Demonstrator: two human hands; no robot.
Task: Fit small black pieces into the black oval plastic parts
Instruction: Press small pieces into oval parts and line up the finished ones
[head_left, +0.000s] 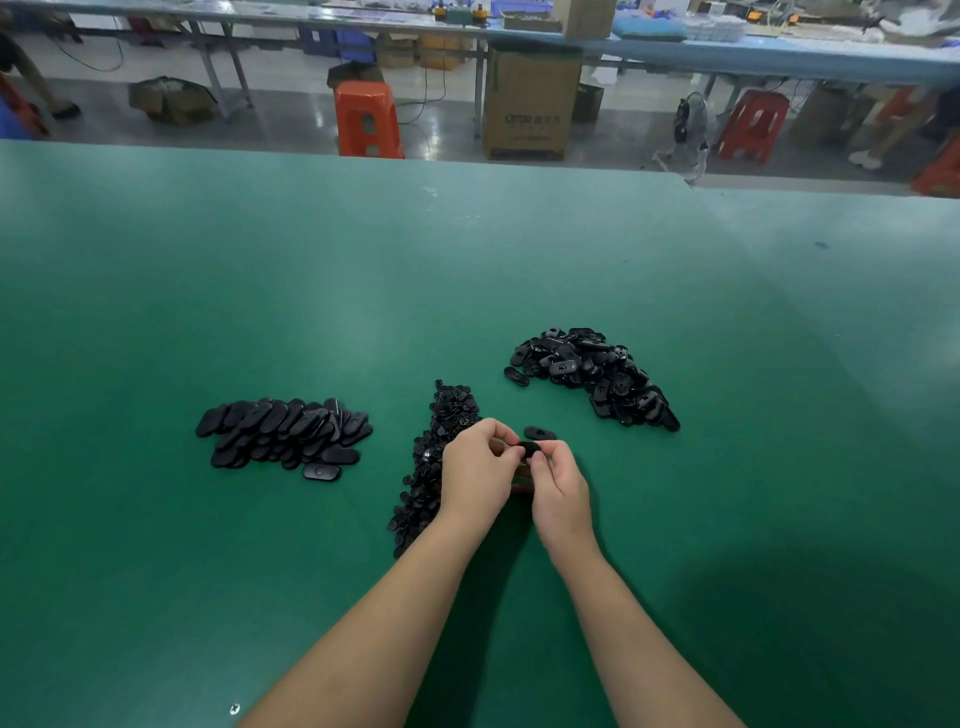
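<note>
Head view: my left hand (475, 462) and right hand (558, 488) both pinch one smooth black oval part (531, 450) above the green mat (260, 286). Small pieces (441, 431) lie heaped just left, oval heaps (592, 374) beyond; a carton (531, 98) reads "QTOR".

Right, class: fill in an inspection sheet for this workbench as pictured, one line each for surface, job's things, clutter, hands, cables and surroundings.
Surface: green bench mat, one loose screw near the front edge.
Job's things: tidy heap of oval parts at left; loose heap of oval parts at right; strip of small black pieces in the middle; single oval part lying just beyond the hands.
Clutter: nothing seen.
Hands: left hand and right hand together pinch one held oval part above the mat.
Cables: black cable on the floor beyond.
Surroundings: orange stool, cardboard box, red stool, further benches.
</note>
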